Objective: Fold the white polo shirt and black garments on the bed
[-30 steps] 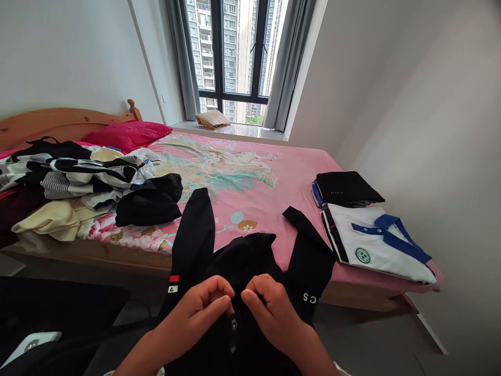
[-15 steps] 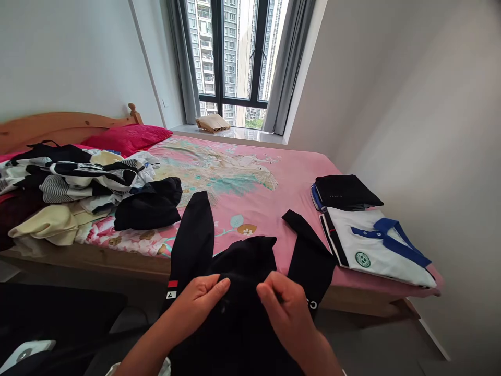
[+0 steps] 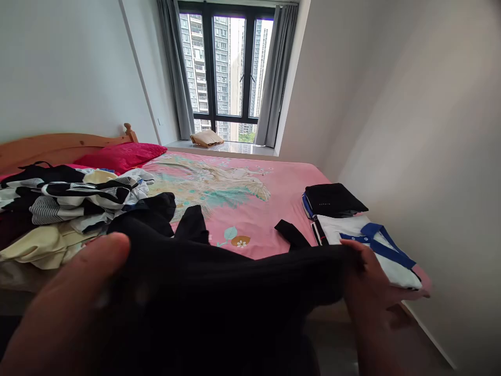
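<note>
One bed point(image 3: 289, 175) lies ahead. Before its near edge, one black garment point(image 3: 235, 292) spans the person's two hands, its two sleeves point(image 3: 191, 224) on the bedspread. It looks soft, limp and light, likely to sag, so two well-parted edge holds should suit it. On the bed: one heap of clothes point(image 3: 78, 203), too tangled to count; one red pillow point(image 3: 125, 156); two folded piles point(image 3: 334, 200). The left hand point(image 3: 74, 292) grips one end, fingers hidden; the right hand point(image 3: 366, 271) clasps the other.
</note>
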A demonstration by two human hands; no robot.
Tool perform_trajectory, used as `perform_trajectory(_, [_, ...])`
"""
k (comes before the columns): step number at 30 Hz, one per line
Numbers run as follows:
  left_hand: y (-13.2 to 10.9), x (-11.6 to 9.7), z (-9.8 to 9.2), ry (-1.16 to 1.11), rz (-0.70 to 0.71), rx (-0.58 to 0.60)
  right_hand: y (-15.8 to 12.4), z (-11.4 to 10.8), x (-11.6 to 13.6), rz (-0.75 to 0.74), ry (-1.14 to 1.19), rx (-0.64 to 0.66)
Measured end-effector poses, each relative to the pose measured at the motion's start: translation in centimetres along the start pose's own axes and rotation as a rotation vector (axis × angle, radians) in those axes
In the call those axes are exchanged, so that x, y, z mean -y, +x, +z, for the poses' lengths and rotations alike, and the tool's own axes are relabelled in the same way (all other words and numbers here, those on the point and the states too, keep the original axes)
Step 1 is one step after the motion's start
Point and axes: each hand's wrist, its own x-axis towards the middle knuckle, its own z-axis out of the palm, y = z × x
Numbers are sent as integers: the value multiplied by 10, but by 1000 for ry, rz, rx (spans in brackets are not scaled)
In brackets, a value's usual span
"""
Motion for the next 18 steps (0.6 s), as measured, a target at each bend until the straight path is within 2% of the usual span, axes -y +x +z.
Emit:
perform_trajectory(2, [13,4,4,103,-71,119,10,7,3,-63,-68,119])
perform_trajectory(4, [20,13,16,205,-142,289,-5,17,14,-133,-63,297])
perform_trajectory(6, [16,27,34,216,-205,442,-38,24,33,-129,81,473])
perform_trajectory(9, [-6,46,60,96,-302,553,-95,29,70,-15,298,832])
perform_trajectory(11, [-23,51,69,49,-336,589,-120,34,89,57,373,962])
perform_trajectory(14, [-37,48,70,66,-311,650,-136,48,103,104,415,979])
perform_trajectory(18, [-39,41,65,185,-218,721,-139,62,104,37,386,909])
